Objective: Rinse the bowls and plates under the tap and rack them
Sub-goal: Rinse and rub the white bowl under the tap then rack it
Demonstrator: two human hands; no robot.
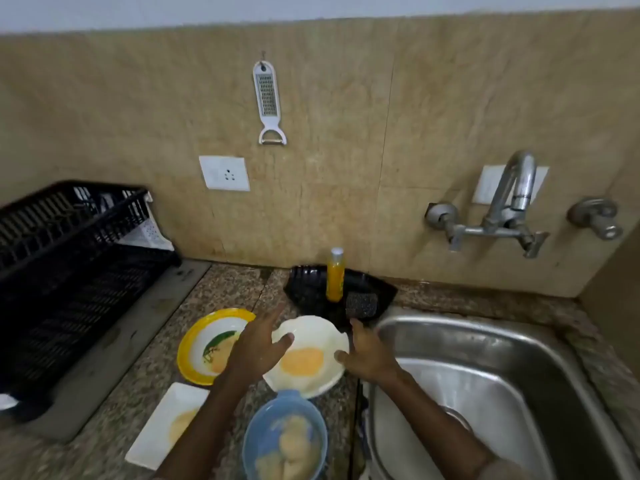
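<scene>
A white bowl (313,341) with yellow residue sits on the granite counter beside the sink. My left hand (258,344) hovers over its left rim with fingers spread and straight. My right hand (365,353) is at its right rim, fingers loosely extended, thumb near the edge. To the left lies a yellow-rimmed plate (204,336) with a green mark. A white rectangular plate (162,427) and a blue bowl (285,441) with pale residue lie nearer to me. The black dish rack (69,271) stands at the far left. The tap (516,199) is on the wall above the steel sink (485,375).
A black tray (311,289) behind the white bowl holds an orange soap bottle (335,275) and a dark scrubber (362,304). A grater (267,98) hangs on the wall above a socket (225,173). The sink basin holds a drain strainer (457,415).
</scene>
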